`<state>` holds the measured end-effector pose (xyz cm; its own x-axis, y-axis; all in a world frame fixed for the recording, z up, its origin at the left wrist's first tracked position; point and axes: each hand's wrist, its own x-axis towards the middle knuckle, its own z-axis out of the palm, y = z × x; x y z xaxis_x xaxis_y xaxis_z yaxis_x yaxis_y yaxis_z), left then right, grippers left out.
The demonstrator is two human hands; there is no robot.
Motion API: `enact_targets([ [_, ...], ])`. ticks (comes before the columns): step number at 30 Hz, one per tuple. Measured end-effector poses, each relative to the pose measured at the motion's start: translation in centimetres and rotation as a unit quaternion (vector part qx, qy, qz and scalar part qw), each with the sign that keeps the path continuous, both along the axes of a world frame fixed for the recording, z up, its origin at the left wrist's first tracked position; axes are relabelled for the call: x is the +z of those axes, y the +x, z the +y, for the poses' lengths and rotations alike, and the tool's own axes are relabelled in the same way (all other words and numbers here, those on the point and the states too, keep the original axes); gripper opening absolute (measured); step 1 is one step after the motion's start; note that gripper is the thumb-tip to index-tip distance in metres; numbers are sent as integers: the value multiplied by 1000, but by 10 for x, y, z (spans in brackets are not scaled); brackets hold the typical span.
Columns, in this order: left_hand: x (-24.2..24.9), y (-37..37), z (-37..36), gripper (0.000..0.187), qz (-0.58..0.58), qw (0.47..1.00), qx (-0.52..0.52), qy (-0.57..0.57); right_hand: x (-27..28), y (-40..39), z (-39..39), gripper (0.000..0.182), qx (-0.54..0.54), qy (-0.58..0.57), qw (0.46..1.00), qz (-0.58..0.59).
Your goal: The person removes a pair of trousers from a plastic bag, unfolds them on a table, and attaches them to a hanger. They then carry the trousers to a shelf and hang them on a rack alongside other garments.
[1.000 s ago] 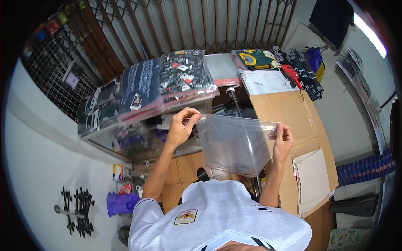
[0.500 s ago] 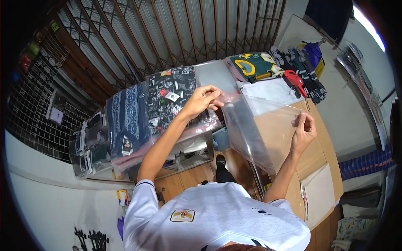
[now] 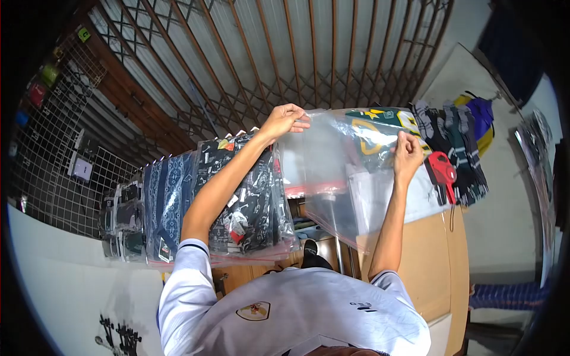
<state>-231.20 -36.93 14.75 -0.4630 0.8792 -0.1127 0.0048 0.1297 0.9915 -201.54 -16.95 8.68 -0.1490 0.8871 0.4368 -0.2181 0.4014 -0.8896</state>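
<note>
A large clear plastic bag (image 3: 329, 169) hangs spread between my two hands, with a red strip running across it. My left hand (image 3: 287, 121) pinches its upper left corner, above the bagged black patterned clothes. At the upper right edge, my right hand (image 3: 408, 153) has thumb and fingers closed on the same bag. Through the film I see part of a folded green and yellow jersey (image 3: 374, 133) and white sheets. The bag's lower part hangs over the gap between the two work surfaces.
Bagged black patterned clothes (image 3: 228, 196) and blue patterned clothes (image 3: 169, 196) lie to the left. A red tape dispenser (image 3: 442, 169) rests beside dark striped socks (image 3: 460, 142) on the right. Below it is a brown cardboard surface (image 3: 409, 261). A folding metal gate (image 3: 309, 53) stands behind.
Both hands have moved forward, away from my body, with the bag stretched between them. The bag now overlaps the green jersey. My view has shifted too.
</note>
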Motion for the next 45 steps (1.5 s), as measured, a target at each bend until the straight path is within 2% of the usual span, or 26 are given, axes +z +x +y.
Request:
enact_targets([
  [1, -7, -15, 11, 25, 2, 1000, 19, -9, -3, -18, 12, 17, 11, -1, 1000, 4],
  [2, -15, -29, 22, 24, 3, 999, 36, -15, -8, -36, 18, 26, -22, 4, 1000, 4],
  [3, -22, -42, 31, 23, 2, 998, 51, -24, 10, -47, 5, 35, -57, 20, 997, -51],
  [5, -34, -64, 47, 21, 0, 996, 79, -42, 4, -67, -4, 39, -141, 133, 970, -144],
  [7, -46, -81, 60, 20, 7, 991, 110, -70, -9, -83, -30, 41, -95, 120, 979, -136],
  [13, -107, -139, 89, 19, 44, 974, 160, -154, -108, -96, -109, 46, 91, 160, 934, -305],
  [16, -142, -170, 95, 17, 64, 965, 179, -178, -131, -92, -135, 46, 160, 105, 936, -296],
  [22, -188, -215, 99, 13, 87, 953, 219, -192, -153, -90, -147, 47, 203, 57, 919, -333],
  [25, -216, -239, 91, 18, 174, 931, 224, -230, -161, -89, -144, 47, 212, 49, 923, -319],
  [26, -237, -250, 91, 30, 216, 912, 248, -245, -162, -89, -144, 47, 214, 48, 924, -313],
  [29, -191, -174, 94, 45, 442, 826, 244, -250, -172, -90, -138, 44, 197, 51, 943, -263],
  [30, -171, -151, 96, 56, 430, 843, 193, -257, -171, -88, -137, 42, 178, 48, 948, -261],
  [33, -137, -94, 94, 61, 526, 818, -51, -230, -159, -85, -130, 37, 138, 32, 959, -247],
  [34, -132, -76, 91, 62, 544, 798, -139, -219, -157, -84, -128, 36, 136, 21, 961, -238],
  [36, -126, -21, 80, 64, 510, 763, -286, -276, -158, -85, -124, 34, 140, -22, 965, -219],
  [37, -145, -2, 65, 61, 513, 752, -314, -271, -161, -89, -122, 34, 145, -52, 966, -207],
  [38, -128, 28, 57, 75, 491, 695, -391, -350, -166, -93, -119, 34, 149, -82, 966, -193],
  [40, -120, 75, 37, 97, 510, 601, -437, -434, -182, -102, -113, 33, 141, -88, 969, -184],
  [43, -160, 104, 11, 112, 555, 488, -414, -532, -177, -112, -106, 34, 147, -122, 968, -162],
  [45, -199, 99, 3, 106, 576, 436, -439, -535, -168, -110, -102, 35, 155, -139, 966, -155],
])
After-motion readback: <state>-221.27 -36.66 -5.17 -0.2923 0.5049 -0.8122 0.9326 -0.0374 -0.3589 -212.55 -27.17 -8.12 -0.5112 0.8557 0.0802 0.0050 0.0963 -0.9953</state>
